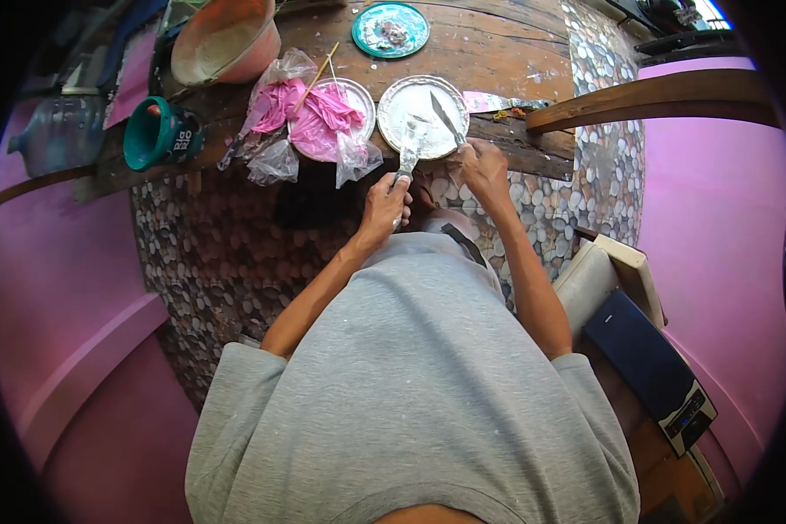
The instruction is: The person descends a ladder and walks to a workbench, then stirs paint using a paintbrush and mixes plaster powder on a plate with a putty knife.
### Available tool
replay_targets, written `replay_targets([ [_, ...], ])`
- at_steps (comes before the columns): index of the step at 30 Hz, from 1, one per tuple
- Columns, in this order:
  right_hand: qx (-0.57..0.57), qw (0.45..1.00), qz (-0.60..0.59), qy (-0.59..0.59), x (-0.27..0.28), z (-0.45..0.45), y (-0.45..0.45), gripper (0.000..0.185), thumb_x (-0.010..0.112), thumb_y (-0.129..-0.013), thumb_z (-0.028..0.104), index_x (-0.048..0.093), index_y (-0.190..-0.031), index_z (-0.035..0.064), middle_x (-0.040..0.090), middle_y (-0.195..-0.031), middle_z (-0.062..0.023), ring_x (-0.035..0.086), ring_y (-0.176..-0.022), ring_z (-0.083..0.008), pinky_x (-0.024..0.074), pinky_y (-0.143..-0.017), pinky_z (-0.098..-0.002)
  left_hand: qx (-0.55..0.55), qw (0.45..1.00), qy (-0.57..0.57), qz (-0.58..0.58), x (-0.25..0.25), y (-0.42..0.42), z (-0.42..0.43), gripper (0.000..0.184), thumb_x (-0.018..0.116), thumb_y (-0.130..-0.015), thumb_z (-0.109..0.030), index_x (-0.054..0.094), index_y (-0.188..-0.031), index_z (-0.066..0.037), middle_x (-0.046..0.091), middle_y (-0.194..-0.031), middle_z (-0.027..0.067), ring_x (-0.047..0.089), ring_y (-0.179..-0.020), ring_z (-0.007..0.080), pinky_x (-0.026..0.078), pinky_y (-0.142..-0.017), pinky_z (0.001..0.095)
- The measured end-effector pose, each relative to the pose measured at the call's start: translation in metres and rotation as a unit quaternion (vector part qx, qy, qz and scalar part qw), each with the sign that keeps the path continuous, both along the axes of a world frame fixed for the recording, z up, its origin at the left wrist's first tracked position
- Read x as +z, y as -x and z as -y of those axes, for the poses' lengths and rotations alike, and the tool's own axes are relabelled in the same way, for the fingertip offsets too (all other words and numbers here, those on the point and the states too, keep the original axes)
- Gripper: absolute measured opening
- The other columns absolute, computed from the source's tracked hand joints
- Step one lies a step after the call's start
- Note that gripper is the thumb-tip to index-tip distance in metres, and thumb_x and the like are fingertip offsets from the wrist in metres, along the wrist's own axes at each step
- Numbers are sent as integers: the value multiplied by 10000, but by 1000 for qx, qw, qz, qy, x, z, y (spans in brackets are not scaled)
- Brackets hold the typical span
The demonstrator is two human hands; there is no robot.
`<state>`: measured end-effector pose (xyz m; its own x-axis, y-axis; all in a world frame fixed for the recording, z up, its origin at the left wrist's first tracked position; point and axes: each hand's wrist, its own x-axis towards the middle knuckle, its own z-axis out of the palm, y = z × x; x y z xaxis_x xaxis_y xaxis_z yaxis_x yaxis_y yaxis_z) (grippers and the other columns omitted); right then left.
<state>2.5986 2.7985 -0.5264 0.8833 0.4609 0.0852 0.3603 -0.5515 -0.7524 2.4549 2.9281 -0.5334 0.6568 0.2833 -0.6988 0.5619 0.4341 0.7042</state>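
My left hand (387, 204) is closed round the dark handle of a putty knife (408, 160), whose smeared blade reaches over the near rim of a round white plate (389, 138). White paste (402, 103) coats the plate. From the right, my right hand (485, 170) grips a narrow pointed knife (446, 116); its blade lies over the plate, pointing up and left. I cannot tell whether either blade touches the paste. Left of the plate, pink plastic bags (327, 122) and clear plastic cover much of a second white plate (367, 94).
A teal lid (390, 31) holding grey-white material sits at the back of the wooden table (498, 52). A pink basin (227, 44), green bucket (153, 135) and water jug (57, 135) stand left. A wooden beam (664, 98) juts in at right. A stained scraper (489, 102) lies near it.
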Motion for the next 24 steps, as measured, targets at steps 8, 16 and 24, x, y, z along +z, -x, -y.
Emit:
replay_targets([
  [8,-133,752,-601,-236,-7,5,33,267,556,-895,311,585,-904,46,579,-664,-26,530,-496,-98,425,-436,-216,95,985,125,78,4,-4,-10,328,482,-933,-319,579,-1069,-37,551,-757,-11,524,-577,57,458,-504,202],
  [16,-141,809,-507,-263,-41,-16,51,286,552,-890,202,517,-1072,-16,580,-718,-43,566,-579,-108,455,-447,-239,86,975,154,133,2,-23,8,351,603,-876,-145,521,-1183,5,615,-927,41,589,-784,76,501,-655,202],
  [24,-144,814,-482,-290,-43,-15,59,214,562,-881,226,581,-953,26,581,-837,-32,526,-727,-76,422,-616,-206,26,985,-98,141,-16,-25,20,401,613,-801,39,513,-1190,45,613,-1042,99,587,-903,123,496,-759,242],
])
